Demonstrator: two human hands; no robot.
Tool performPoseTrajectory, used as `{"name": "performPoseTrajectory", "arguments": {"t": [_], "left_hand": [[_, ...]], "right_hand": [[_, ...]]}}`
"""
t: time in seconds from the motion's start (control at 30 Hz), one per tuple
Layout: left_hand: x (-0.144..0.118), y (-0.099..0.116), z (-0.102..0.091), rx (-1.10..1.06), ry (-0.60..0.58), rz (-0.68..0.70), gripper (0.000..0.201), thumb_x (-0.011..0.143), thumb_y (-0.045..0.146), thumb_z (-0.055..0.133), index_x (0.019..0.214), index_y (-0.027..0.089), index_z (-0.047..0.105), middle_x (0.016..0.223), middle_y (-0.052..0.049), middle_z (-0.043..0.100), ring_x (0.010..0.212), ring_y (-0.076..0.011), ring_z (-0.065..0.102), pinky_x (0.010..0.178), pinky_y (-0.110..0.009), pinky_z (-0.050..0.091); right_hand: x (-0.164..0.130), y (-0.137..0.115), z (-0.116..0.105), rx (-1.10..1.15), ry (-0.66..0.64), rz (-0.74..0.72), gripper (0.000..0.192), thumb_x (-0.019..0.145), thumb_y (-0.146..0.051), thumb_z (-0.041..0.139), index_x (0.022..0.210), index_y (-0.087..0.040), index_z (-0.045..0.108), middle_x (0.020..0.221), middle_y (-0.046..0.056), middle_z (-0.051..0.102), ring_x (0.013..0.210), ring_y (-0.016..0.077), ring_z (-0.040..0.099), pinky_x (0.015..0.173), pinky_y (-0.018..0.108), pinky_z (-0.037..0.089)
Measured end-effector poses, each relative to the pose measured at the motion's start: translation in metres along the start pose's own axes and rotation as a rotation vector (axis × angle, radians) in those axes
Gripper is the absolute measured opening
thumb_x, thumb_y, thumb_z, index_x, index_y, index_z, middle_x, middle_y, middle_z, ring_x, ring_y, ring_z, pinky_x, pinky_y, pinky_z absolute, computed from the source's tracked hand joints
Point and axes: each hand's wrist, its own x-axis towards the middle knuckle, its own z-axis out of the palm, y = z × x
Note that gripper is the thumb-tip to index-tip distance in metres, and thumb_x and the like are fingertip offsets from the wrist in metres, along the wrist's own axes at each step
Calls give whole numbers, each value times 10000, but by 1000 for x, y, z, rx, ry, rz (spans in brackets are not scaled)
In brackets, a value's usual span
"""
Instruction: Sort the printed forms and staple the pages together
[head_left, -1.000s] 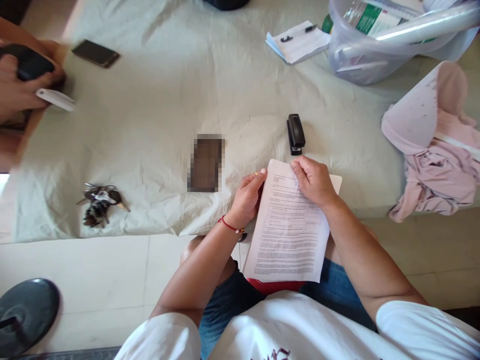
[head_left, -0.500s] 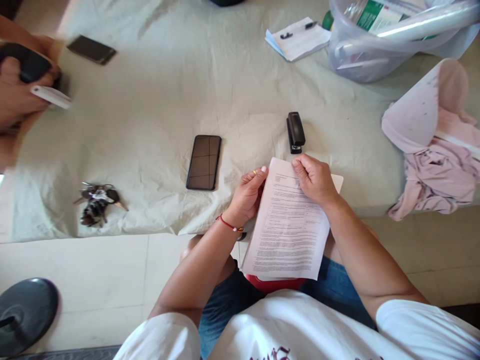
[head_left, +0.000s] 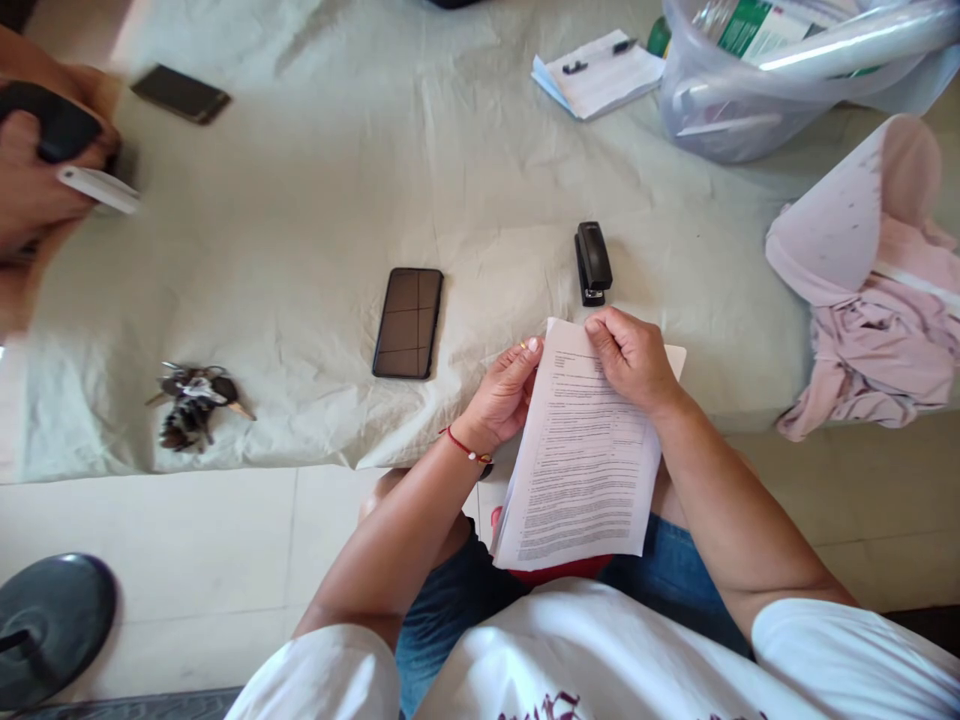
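I see the printed sheets (head_left: 581, 450) just below the black stapler (head_left: 592, 262), their top over the table (head_left: 300, 220) edge, the rest hanging over my lap. They look light, limp and easily creased, so the top corners are where I'd grip. My left hand (head_left: 501, 392) pinches the upper left edge, fingers curled; my right hand (head_left: 630, 360) clamps the top right, thumb on the front. Both forearms angle inward toward the stapler.

Black stapler (head_left: 592, 262), white printed papers (head_left: 581, 460)
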Motion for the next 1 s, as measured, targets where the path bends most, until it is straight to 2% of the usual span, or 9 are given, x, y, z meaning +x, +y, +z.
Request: {"name": "performPoseTrajectory", "arguments": {"t": [0.2, 0.43, 0.57, 0.77, 0.9, 1.0], "left_hand": [[-2, 4, 8, 16, -11, 9, 625, 680, 738, 1044, 916, 209, 809, 808, -43, 813, 879, -285, 830, 745, -386, 641], [-1, 5, 6, 77, 54, 56, 593, 740, 731, 1010, 830, 194, 777, 709, -3, 757, 681, -184, 739, 645, -321, 587], [-1, 4, 4, 61, 96, 60, 585, 708, 705, 1042, 841, 199, 780, 756, 8, 773, 692, -149, 713, 692, -307, 613], [-1, 4, 4, 80, 135, 47, 613, 664, 703, 1066, 781, 201, 735, 706, 31, 684, 642, -115, 607, 622, -274, 520], [-2, 3, 4, 172, 150, 68, 597, 799, 702, 990, 752, 201, 667, 671, 38, 592, 619, -105, 527, 580, -264, 429], [-4, 3, 5, 325, 173, 143, 589, 922, 696, 888, 733, 202, 629, 674, 35, 527, 622, -108, 444, 569, -283, 337]], "right_hand": [[0, 2, -1, -6, 4, -5, 548, 1161, -697, 446, 869, -252, 580, 818, 35, 674, 769, 190, 614, 769, 361, 498], [0, 5, 0, -28, 6, -1, 571, 1154, -718, 432, 856, -251, 572, 799, 33, 662, 743, 186, 592, 743, 366, 486], [0, 3, 0, -25, 2, 1, 569, 1157, -714, 435, 859, -252, 579, 788, 30, 656, 743, 187, 594, 742, 367, 490], [0, 2, 1, -18, -3, -16, 535, 1171, -671, 442, 875, -253, 598, 814, 38, 689, 764, 193, 621, 749, 366, 496], [0, 8, 2, -90, -6, -44, 506, 1176, -623, 431, 872, -255, 597, 820, 49, 700, 808, 214, 637, 787, 382, 498], [0, 12, 3, -151, -15, -51, 476, 1179, -575, 425, 871, -255, 595, 841, 61, 719, 824, 224, 639, 804, 392, 492]]}}
